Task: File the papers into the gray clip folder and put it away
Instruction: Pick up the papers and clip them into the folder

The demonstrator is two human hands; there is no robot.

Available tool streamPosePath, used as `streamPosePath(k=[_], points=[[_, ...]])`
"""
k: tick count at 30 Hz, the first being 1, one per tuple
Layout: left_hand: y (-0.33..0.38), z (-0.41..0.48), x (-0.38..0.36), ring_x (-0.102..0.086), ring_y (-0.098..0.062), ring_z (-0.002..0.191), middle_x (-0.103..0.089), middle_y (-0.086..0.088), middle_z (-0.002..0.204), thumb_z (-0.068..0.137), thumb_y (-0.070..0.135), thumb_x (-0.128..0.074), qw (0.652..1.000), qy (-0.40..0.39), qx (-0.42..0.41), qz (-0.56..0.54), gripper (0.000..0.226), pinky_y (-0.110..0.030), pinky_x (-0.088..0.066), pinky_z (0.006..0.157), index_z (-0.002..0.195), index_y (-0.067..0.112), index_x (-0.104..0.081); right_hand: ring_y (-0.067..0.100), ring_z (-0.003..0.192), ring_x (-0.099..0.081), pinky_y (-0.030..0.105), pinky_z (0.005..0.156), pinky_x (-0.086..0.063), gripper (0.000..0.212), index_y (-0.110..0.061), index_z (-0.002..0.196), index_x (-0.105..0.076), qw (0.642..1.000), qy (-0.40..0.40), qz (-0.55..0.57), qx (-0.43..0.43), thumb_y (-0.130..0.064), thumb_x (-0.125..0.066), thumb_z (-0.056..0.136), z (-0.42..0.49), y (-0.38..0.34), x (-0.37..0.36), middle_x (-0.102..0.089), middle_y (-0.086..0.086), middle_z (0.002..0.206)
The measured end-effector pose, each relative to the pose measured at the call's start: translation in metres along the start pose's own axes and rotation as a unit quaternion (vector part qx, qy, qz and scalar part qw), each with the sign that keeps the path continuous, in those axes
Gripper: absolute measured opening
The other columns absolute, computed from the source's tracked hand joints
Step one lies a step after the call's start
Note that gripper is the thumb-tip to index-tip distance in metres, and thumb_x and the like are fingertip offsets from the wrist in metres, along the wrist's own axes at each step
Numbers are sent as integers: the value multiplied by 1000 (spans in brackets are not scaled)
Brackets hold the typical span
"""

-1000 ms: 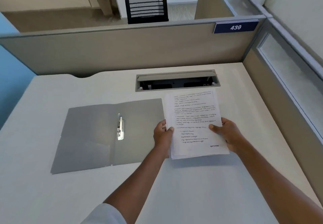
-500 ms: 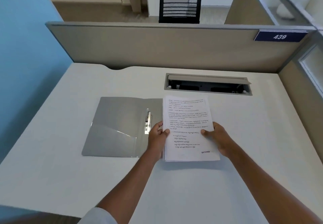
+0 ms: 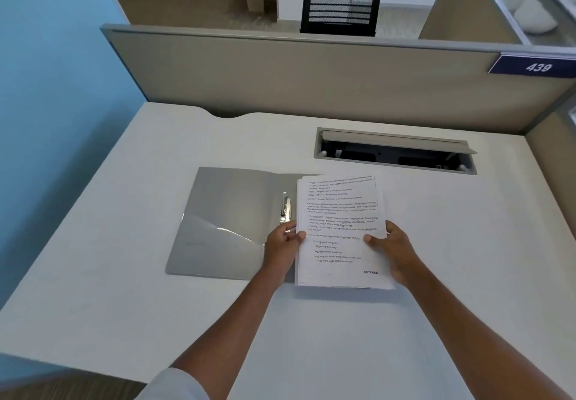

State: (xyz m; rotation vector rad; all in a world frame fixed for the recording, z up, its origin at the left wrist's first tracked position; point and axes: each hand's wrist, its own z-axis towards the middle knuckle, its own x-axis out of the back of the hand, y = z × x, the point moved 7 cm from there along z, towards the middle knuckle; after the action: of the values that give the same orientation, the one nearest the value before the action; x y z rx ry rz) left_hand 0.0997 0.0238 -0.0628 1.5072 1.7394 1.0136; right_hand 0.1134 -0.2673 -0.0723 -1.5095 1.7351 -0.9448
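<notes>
A gray clip folder (image 3: 230,222) lies open and flat on the white desk (image 3: 124,290), its metal clip (image 3: 285,209) at the spine. A stack of handwritten white papers (image 3: 339,231) covers the folder's right half. My left hand (image 3: 282,243) grips the stack's left edge, thumb on top, just below the clip. My right hand (image 3: 394,250) grips the stack's right edge. The folder's right leaf is almost wholly hidden under the papers.
An open cable tray slot (image 3: 396,151) is sunk into the desk behind the papers. Beige partitions (image 3: 311,78) wall the back and right; a blue wall (image 3: 56,87) stands left. A sign reading 439 (image 3: 537,66) hangs at the back right. A black chair (image 3: 341,0) stands beyond.
Both hands have carried the paper stack leftward, from beside the folder onto its right half. The view has swung to the left too.
</notes>
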Motion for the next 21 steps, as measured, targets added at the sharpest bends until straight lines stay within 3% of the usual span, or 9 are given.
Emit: streamPosePath(k=[7, 12, 16, 21], points=[[4, 4, 27, -80, -33, 92, -82, -8, 98, 100, 17, -71, 998, -9, -23, 65, 23, -45, -68, 82, 121, 26, -74, 35, 110, -78, 48, 92, -63, 41, -12, 126, -72, 999, -2, 44, -2, 8, -76, 91, 6, 3, -9, -82, 9, 120], [9, 11, 48, -75, -14, 70, -83, -1, 86, 102, 13, -61, 993, 20, -47, 110, 28, -23, -56, 60, 116, 35, -74, 39, 113, -76, 58, 100, -60, 43, -9, 129, -70, 999, 5, 50, -8, 10, -76, 91, 12, 6, -17, -81, 12, 123], [12, 15, 55, -73, -5, 66, -82, -1, 88, 102, 8, -58, 990, 16, -52, 133, 46, -13, -55, 59, 129, 45, -66, 39, 112, -76, 58, 100, -60, 41, -11, 125, -72, 999, 7, 44, -9, 10, -76, 90, 15, 6, -23, -81, 11, 121], [6, 21, 55, -73, -9, 73, -82, -2, 94, 103, 9, -57, 987, -9, -34, 159, 51, -19, -59, 66, 145, 37, -61, 35, 108, -78, 48, 90, -64, 40, -13, 124, -72, 999, 9, 43, -7, 9, -76, 90, 15, 5, -29, -82, 8, 118]])
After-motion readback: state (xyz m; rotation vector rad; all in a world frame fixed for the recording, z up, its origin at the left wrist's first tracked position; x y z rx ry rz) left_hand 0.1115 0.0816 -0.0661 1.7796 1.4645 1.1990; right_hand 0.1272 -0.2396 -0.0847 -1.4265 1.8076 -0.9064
